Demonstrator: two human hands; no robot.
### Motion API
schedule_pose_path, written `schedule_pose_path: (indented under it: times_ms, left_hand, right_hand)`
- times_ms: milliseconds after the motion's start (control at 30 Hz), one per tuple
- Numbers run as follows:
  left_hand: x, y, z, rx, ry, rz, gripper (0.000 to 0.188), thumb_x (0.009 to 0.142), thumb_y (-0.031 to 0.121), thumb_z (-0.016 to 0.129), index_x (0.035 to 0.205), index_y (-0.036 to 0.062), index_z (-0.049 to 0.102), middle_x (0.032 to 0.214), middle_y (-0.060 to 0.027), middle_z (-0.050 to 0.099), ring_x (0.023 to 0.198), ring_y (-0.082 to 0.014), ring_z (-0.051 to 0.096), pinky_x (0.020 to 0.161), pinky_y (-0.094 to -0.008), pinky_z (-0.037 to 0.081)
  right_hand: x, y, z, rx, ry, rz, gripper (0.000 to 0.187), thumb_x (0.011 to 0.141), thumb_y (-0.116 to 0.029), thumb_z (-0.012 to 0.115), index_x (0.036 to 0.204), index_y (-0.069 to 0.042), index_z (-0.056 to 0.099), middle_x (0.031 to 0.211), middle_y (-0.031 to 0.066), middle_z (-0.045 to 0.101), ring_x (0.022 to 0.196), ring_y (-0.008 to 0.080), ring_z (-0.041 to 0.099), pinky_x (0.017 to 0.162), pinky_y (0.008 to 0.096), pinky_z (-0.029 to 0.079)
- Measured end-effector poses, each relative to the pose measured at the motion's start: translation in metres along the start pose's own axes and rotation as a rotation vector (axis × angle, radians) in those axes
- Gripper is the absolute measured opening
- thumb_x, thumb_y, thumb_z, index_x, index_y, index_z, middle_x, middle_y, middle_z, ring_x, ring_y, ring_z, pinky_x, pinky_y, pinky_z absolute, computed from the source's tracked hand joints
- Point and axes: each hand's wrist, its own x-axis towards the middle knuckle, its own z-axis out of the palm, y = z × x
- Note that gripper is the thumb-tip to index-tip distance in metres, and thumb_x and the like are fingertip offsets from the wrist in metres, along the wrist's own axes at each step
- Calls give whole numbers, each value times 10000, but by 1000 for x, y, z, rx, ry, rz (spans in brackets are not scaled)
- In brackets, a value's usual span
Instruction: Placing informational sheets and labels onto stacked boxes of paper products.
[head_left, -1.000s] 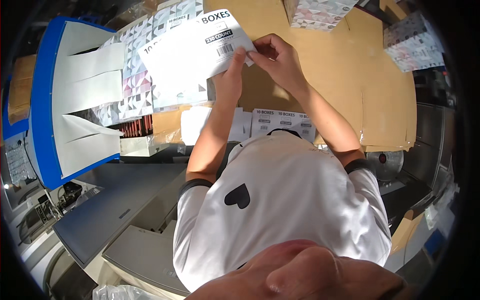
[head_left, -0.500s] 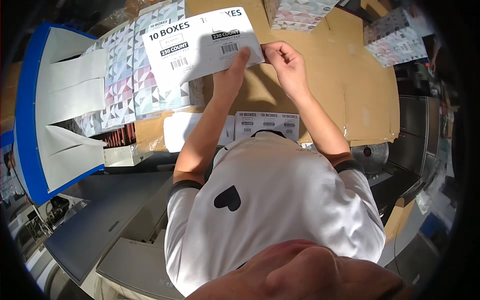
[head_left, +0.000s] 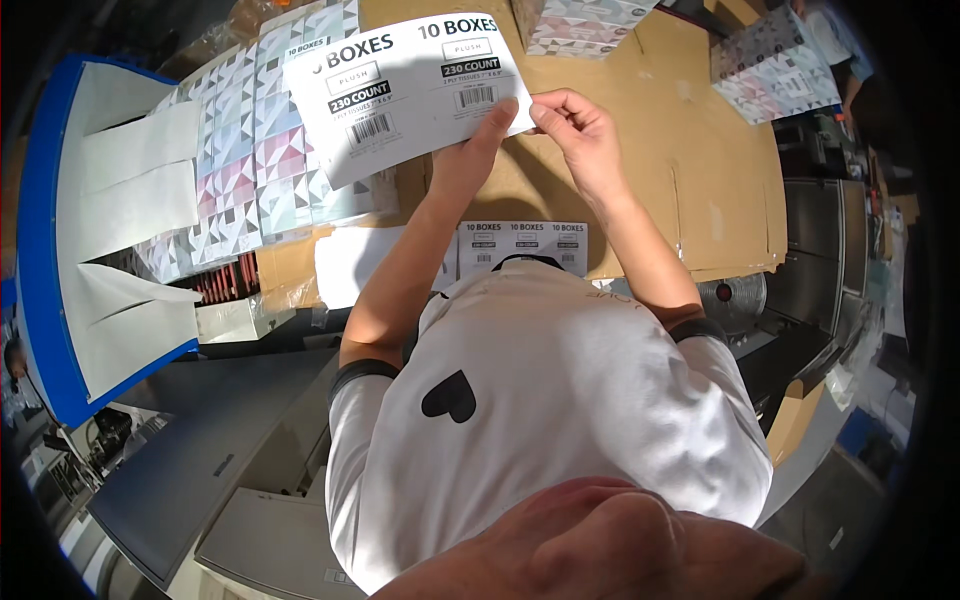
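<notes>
Head view: a person is looking down at a bench covered with brown cardboard (head_left: 650, 180), and both bare hands are meeting at one sheet.
Label sheet (head_left: 415, 115): it is sitting up in front of the person, tilting with its right end higher; most of it is stretching to the left of both hands, showing black print and barcodes, with shadow crossing part of its face.
Left hand (head_left: 470, 160): it is gripping the sheet near the lower right corner, the thumb pressing on the printed face; the other fingers are hiding behind the paper.
Right hand (head_left: 590, 140): it is pinching narrowly, thumb and forefinger closing on the sheet's right edge, just beside the left thumb.
Second sheet (head_left: 525, 245): it is lying on the bench against the person's collar, below the hands, with similar print showing.
White paper (head_left: 350, 265): it is resting left of the second sheet, partly disappearing behind the left forearm.
Patterned boxes (head_left: 230, 170): they are standing at the left, the label sheet overlapping some of them.
White flaps (head_left: 140, 150): they are hanging within a blue frame (head_left: 45, 250) beside those boxes.
Far boxes (head_left: 775, 75): two patterned groups are standing toward the top and upper right, well apart from the hands.
</notes>
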Motion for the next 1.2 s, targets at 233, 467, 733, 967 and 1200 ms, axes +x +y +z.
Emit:
schedule_pose_path:
  times_ms: [233, 467, 733, 967, 1200]
  left_hand:
    - [-3, 6, 0, -70, 2, 42, 250, 775, 153, 621, 956, 1, 540, 881, -48, 564, 793, -112, 525, 682, -226, 434]
    - [-5, -8, -25, -252, 42, -143, 210, 781, 20, 549, 987, -6, 518, 891, -66, 556, 812, -129, 546, 647, -241, 475]
    - [-8, 12, -40, -535, -156, -242, 238, 784, 13, 495, 1021, -5, 492, 929, -80, 551, 836, -181, 568, 701, -287, 502]
    - [-10, 7, -52, -540, 18, -290, 244, 771, 29, 510, 1013, 12, 494, 916, -72, 548, 859, -168, 554, 725, -273, 467]
    - [-27, 4, -100, -181, -42, -263, 292, 722, 26, 611, 1001, 16, 523, 928, -42, 552, 879, -144, 511, 748, -274, 427]
  right_hand:
    - [3, 3, -3, 23, -26, 28, 111, 831, -81, 518, 851, 13, 574, 802, 50, 603, 727, 93, 541, 697, 229, 440]
    - [9, -3, -12, 57, 32, -9, 97, 839, -65, 485, 834, 3, 554, 854, 55, 592, 732, 94, 521, 709, 232, 425]
    - [13, 2, -12, 115, -167, 101, 159, 863, -112, 425, 862, 11, 527, 890, 80, 582, 765, 110, 527, 710, 239, 431]
    - [7, 4, 15, 237, -193, 119, 420, 866, -327, 460, 1081, 33, 472, 1002, 83, 554, 918, 169, 526, 818, 283, 411]
    - [27, 32, 1, 146, -307, 496, 294, 812, -168, 565, 1042, 14, 537, 969, 65, 589, 867, 126, 559, 764, 257, 451]
